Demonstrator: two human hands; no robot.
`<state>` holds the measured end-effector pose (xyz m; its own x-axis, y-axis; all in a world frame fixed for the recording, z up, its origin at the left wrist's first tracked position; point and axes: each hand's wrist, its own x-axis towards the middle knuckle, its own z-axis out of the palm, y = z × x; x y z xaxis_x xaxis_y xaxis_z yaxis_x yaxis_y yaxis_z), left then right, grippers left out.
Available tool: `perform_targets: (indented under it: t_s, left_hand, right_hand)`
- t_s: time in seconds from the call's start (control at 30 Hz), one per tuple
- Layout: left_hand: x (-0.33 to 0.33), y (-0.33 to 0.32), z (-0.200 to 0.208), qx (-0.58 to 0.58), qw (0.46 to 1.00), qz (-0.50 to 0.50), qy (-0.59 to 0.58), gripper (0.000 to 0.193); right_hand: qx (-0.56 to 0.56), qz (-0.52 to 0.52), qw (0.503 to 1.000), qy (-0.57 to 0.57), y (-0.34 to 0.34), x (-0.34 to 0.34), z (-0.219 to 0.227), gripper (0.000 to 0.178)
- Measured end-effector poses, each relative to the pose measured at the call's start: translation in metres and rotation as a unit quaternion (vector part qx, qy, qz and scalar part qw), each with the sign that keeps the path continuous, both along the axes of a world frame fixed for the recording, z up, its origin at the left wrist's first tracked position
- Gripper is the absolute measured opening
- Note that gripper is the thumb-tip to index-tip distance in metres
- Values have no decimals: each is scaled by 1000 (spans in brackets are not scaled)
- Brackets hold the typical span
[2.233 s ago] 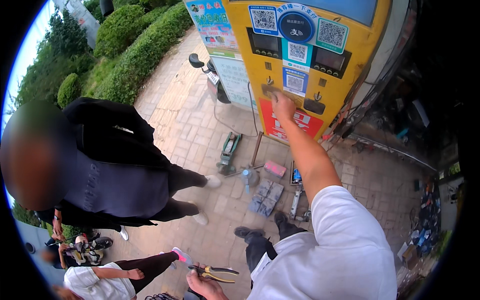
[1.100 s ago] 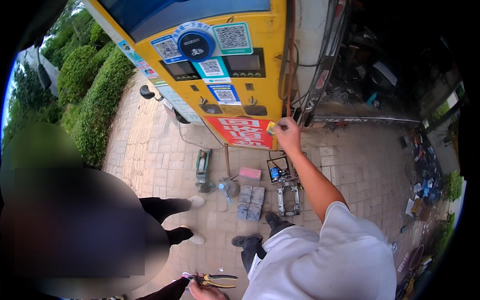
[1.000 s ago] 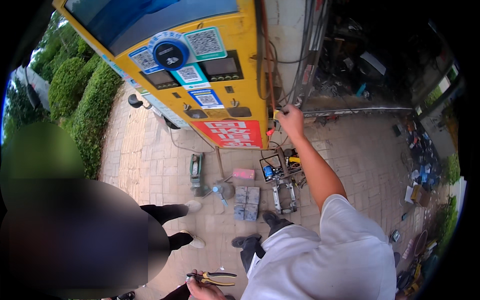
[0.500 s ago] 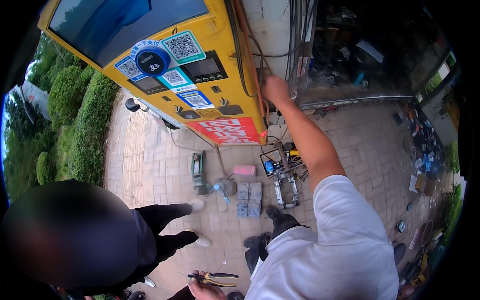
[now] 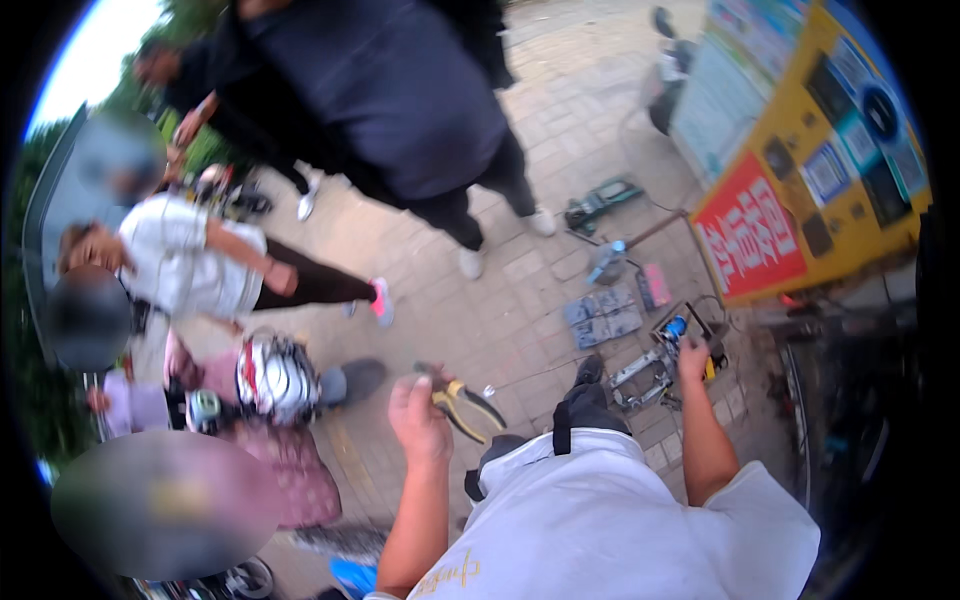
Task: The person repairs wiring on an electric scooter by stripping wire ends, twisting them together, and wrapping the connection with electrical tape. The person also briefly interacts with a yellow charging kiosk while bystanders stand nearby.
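My left hand (image 5: 418,418) is raised in front of me, its fingers closed round a pair of pliers (image 5: 470,414) with yellow-and-black handles. The handles point away to the right, spread apart. Off to the right, my right hand (image 5: 692,358) hangs low, and in the picture it overlaps a tray of tools (image 5: 712,335) on the ground. Its fingers are blurred and partly hidden, so whether it holds anything cannot be made out. Close by that hand lie a metal frame (image 5: 640,380), a group of grey blocks (image 5: 604,316) and a small pink block (image 5: 653,286).
A yellow machine (image 5: 730,262) with a red sign stands at the right. Beyond the blocks lies a green tool (image 5: 603,205). A person in dark clothes (image 5: 390,90) stands ahead; another in a white shirt (image 5: 190,250) is at the left, near a white helmet (image 5: 280,378).
My view has swung left, bringing several people in. My right hand has come down from beside the yellow machine. My left hand, still holding the pliers, now shows higher in the picture.
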<state>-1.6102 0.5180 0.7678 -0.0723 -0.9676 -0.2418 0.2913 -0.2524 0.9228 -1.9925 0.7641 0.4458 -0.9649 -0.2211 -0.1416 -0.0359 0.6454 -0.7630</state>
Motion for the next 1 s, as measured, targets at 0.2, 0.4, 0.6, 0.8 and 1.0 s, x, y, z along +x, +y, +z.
perform_targets:
  t_s: [0.2,0.4,0.6,0.8,1.0]
  left_hand:
    - [166,29,-3,-11,987,154,52,7]
    - [335,86,1,-51,942,319,92,6]
    - [460,132,-4,-66,870,471,133,8]
    - [559,161,-16,-72,792,597,106,9]
    - [699,191,-15,-30,743,669,10,7]
  right_hand:
    - [-246,454,790,-332,-192,322,208,19]
    - [-297,615,697,-219,-178,505,294,18]
    - [-227,895,367,111,-173,723,323,34]
    - [-125,954,270,-18,-179,859,288,36]
    - [-109,947,184,-241,-234,986,283,24]
